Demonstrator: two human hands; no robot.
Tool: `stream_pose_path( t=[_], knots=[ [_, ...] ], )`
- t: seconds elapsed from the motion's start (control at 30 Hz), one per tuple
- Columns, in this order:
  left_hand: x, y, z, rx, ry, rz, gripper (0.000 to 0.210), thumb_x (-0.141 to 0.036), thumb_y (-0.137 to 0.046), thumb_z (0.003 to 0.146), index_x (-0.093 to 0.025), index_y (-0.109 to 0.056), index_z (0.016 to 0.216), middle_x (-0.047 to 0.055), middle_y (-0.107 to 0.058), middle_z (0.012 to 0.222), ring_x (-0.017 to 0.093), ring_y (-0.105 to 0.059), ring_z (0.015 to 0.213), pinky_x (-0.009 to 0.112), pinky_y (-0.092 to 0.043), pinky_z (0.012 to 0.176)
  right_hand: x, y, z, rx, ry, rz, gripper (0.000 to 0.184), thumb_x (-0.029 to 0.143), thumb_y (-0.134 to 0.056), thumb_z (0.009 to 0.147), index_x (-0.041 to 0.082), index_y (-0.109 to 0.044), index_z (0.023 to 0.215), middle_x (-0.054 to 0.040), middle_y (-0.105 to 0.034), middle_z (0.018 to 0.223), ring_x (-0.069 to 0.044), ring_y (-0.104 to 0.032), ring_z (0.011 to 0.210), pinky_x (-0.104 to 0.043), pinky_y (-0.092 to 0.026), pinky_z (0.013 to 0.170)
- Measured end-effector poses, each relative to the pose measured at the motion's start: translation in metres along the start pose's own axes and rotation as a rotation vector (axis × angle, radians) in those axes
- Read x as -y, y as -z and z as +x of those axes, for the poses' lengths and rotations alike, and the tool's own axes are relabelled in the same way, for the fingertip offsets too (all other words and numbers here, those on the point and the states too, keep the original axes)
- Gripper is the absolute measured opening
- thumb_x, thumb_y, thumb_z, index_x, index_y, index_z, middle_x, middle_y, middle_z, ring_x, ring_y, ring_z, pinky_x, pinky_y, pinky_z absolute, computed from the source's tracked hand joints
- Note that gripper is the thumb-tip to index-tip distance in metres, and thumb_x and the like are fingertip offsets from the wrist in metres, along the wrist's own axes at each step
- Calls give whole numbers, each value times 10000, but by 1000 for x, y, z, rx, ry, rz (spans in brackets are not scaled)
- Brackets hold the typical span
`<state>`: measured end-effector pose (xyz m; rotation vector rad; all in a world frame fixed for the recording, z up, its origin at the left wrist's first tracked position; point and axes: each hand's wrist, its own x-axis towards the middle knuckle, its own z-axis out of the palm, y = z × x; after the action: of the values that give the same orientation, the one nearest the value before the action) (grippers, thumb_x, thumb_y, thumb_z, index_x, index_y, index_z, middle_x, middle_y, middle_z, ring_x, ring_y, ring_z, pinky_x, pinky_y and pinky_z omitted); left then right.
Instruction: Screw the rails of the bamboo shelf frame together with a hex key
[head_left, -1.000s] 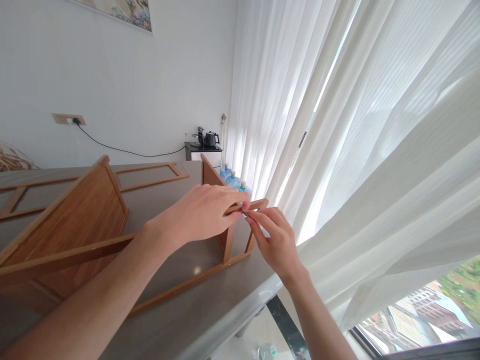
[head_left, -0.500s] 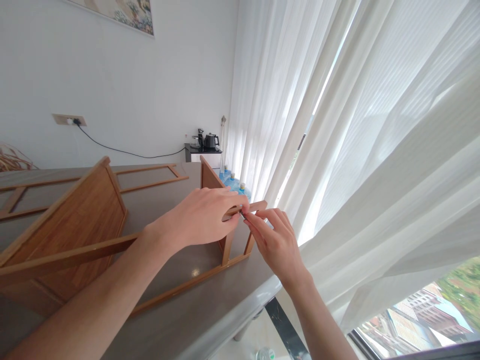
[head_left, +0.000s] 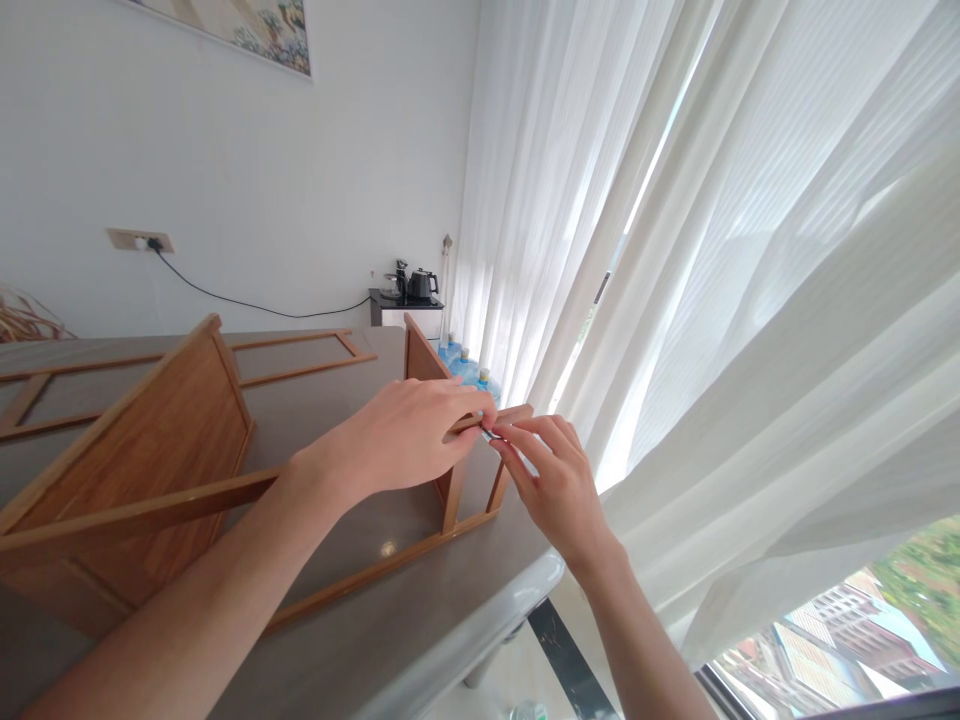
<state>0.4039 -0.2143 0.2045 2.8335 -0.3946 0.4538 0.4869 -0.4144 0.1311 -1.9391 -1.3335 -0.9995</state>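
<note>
One wooden frame (head_left: 240,487) sits on the table (head_left: 360,640), end nr the corner by the white curtain (head_left: 562,200) — L hand (head_left: 409,435) curled round its top rail (head_left: 516,413), mostly closed; R hand (head_left: 553,480) pinches a tiny dark bit (head_left: 491,434) w/ fingertips nearly touching.

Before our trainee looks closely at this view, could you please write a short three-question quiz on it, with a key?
1. True or false: the left hand has its fingers at the wooden bar.

2. Multiple choice: what do the fingers of the right hand pinch?
A) a curtain hem
B) a small slim item
C) a bottle cap

3. Fill the gap: the kettle in the background stands on a cabinet whose top is ____ in colour.

Key:
1. True.
2. B; it is too small here to identify further.
3. Black.
</note>
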Motion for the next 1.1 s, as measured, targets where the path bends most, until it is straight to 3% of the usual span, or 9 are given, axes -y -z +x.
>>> stream_pose_path(
  t=[0.43, 0.7, 0.9, 1.1],
  knots=[
    [-1, -1, 0, -4, 7, 28, 193, -293, -425, 1007, -302, -613, 961, -22, -683, 932, 177, -636, 775, 297, -403, 688, -1, -9, -6, -74, 38, 12, 213, 137, -631, 996, 233, -664, 1183, -55, -698, 976, -182, -615, 878, -350, -499, 780],
    [-2, -2, 0, -23, -13, 53, 222, -309, -417, 1022, -296, -635, 979, -2, -679, 884, 198, -659, 814, 298, -416, 694, -15, -3, -6, -59, 157, -78, 448, 44, -605, 970, 289, -611, 1345, -53, -702, 1042, -200, -626, 982, -367, -492, 835],
    [-4, 0, 1, -19, 4, 54, 209, -321, -427, 1029, -303, -624, 959, -25, -671, 878, 170, -608, 713, 284, -361, 634, -17, -1, -13, -116, 156, -50, 376, 78, -671, 946, 265, -634, 1270, -62, -692, 993, -207, -634, 942, -368, -501, 794],
    [-7, 0, 0, -8, 24, 55, 179, -303, -449, 1019, -281, -602, 928, -26, -677, 892, 175, -610, 735, 285, -332, 627, -13, -6, -12, -109, 123, -64, 348, 97, -655, 964, 266, -635, 1268, -56, -694, 971, -200, -637, 914, -363, -492, 781]
  ],
)
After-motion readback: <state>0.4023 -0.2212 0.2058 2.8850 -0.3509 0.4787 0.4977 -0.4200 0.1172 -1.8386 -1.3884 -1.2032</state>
